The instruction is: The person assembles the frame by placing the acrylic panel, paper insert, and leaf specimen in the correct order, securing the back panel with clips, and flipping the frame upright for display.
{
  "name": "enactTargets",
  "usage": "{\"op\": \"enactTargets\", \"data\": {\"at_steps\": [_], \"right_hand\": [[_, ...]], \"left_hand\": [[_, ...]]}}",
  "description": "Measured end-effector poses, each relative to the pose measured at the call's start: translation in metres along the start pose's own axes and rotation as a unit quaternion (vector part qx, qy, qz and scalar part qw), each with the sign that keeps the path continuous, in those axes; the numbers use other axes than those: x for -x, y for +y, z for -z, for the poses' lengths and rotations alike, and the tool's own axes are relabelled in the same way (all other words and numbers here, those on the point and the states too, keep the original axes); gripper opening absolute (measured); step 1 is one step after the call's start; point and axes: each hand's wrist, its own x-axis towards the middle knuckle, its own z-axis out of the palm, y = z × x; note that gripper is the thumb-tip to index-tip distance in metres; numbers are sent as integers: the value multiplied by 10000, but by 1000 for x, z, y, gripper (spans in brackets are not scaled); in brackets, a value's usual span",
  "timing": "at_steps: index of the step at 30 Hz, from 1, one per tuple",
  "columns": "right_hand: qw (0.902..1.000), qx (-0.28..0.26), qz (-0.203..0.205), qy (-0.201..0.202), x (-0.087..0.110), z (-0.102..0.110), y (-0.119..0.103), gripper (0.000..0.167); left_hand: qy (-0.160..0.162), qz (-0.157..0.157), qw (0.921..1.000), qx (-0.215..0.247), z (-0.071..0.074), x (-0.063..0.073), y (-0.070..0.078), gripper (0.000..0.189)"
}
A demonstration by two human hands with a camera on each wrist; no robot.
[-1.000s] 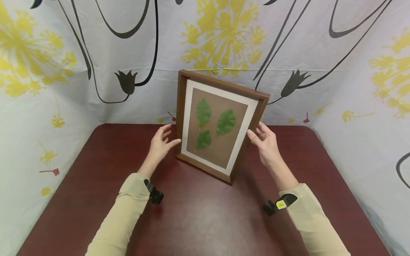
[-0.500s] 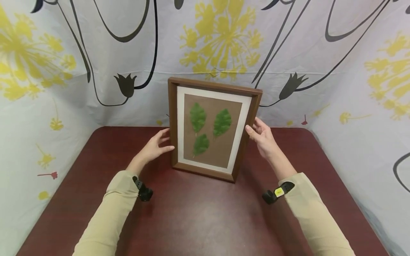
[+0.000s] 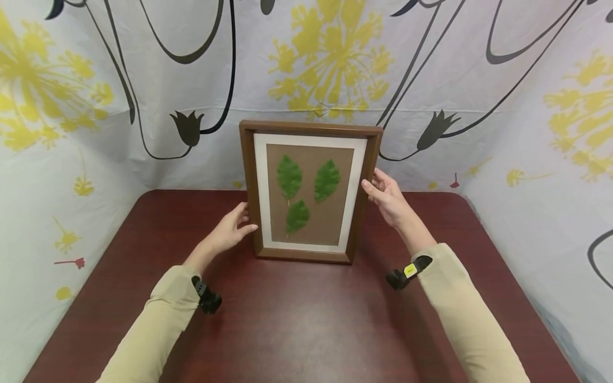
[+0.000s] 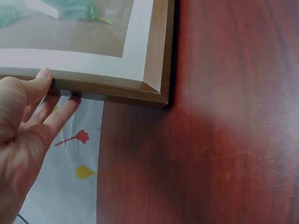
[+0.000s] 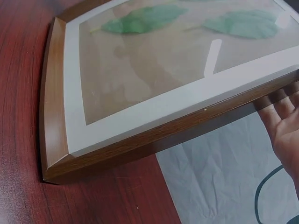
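A brown wooden picture frame (image 3: 306,255) stands upright on the table, leaning slightly back. Inside its white mat (image 3: 262,197) are several green leaves on a brown backing, behind reflective glass. My left hand (image 3: 226,233) holds the lower left side, its thumb at the front edge and its fingers behind, as the left wrist view also shows. Higher up on the opposite side, my right hand (image 3: 390,202) grips the frame with the thumb in front. The other fingers of that hand (image 5: 286,135) reach behind the side rail, partly hidden.
The dark red table (image 3: 306,324) has a glossy top and rounded far corners. A white cloth backdrop (image 3: 143,154) with yellow and black flower prints hangs behind it and along both sides. Each wrist carries a black strapped camera (image 3: 207,295).
The picture frame has turned from tilted to nearly level and squarely facing me, shifting left. My left hand has moved left and down with it; my right hand has moved slightly left and up.
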Motion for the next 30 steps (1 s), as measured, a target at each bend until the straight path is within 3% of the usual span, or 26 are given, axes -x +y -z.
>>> {"op": "enactTargets", "data": {"at_steps": [10, 15, 23, 30], "right_hand": [[9997, -33, -236, -108, -7, 1, 6, 54], [9986, -156, -442, -239, -10, 2, 6, 60], [9956, 159, -900, -201, -8, 4, 1, 59], [9918, 220, -1236, -236, -2, 5, 2, 73]], "left_hand": [[-8, 135, 9998, 110, -3, 16, 0, 65], [-160, 223, 9994, 206, -1, 16, 0, 66], [-224, 218, 9995, 16, 0, 14, 3, 65], [-133, 222, 9996, -64, 0, 15, 2, 66]]}}
